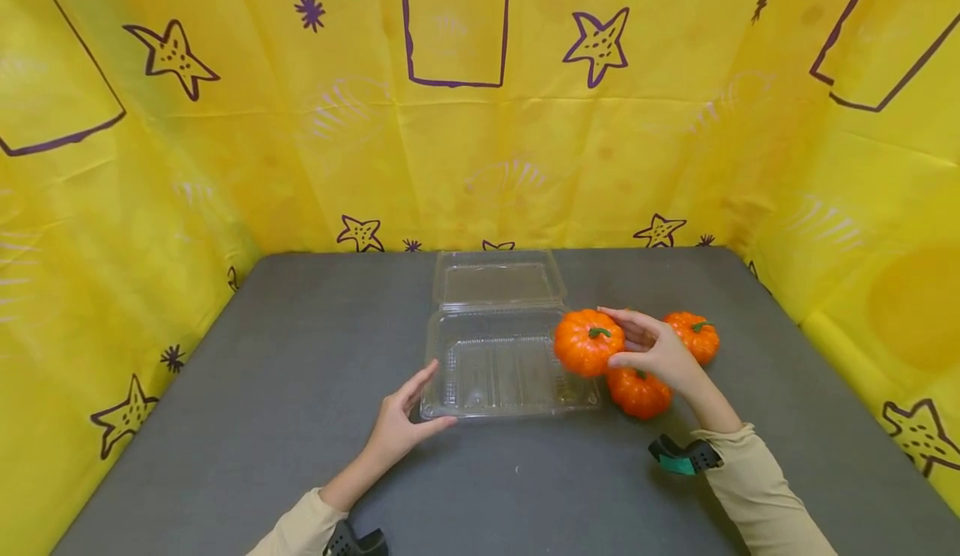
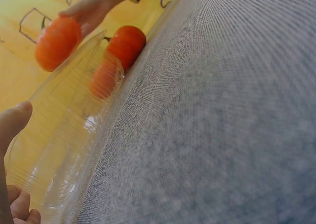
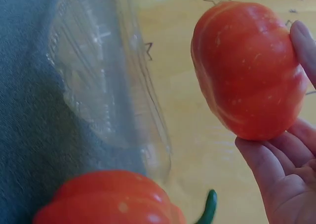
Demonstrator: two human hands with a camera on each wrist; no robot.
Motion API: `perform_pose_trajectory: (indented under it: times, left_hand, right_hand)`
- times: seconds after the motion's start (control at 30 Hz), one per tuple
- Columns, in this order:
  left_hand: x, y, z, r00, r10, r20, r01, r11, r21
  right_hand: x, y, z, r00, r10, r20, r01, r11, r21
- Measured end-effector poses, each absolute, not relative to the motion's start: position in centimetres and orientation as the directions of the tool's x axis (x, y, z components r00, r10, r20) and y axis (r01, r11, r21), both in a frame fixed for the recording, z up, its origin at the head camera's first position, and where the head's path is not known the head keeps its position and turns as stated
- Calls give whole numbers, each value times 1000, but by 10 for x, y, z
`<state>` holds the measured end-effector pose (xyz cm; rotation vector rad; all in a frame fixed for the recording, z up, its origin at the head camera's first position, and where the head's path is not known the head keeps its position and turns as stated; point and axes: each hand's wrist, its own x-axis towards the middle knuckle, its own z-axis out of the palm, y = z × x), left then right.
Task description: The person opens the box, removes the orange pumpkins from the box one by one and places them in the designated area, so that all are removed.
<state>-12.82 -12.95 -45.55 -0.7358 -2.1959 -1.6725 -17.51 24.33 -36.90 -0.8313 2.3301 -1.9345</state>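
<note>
My right hand (image 1: 657,354) pinches a small orange toy pumpkin (image 1: 588,343) with a green stem, thumb on one side and fingers on the other. It is held up over the right end of an open clear plastic clamshell container (image 1: 487,373). In the right wrist view the held pumpkin (image 3: 249,68) hangs clear of the container. At the container's left end is my left hand (image 1: 397,427), thumb and fingers spread around the front left corner. In the left wrist view its thumb (image 2: 19,118) lies close to the clear rim.
Two more pumpkins sit right of the container, one by its front corner (image 1: 639,393) and another farther back (image 1: 692,338). A sliver of orange shows behind my right fingers. The container's lid (image 1: 498,279) lies folded back. Yellow patterned cloth (image 1: 480,139) surrounds the grey table (image 1: 300,356).
</note>
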Motion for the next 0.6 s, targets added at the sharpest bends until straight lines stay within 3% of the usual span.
perform_pose_trajectory:
  times: [0.23,0.43,0.6]
  left_hand:
    - [-118,-124,-431,-833,222,507,548,212,809]
    - [-117,-125,-427,-836,211,507,546,224,807]
    - [-116,-124,-428,-845,215,490,532,233,814]
  right_hand:
    - [-176,260,-361,-855,-397,335,-391,66,-918]
    - [-180,270,-362,-884,-384,268,-286,-10,-958]
    - [-176,280,-364,-873,-398,281,-294,-31,-955]
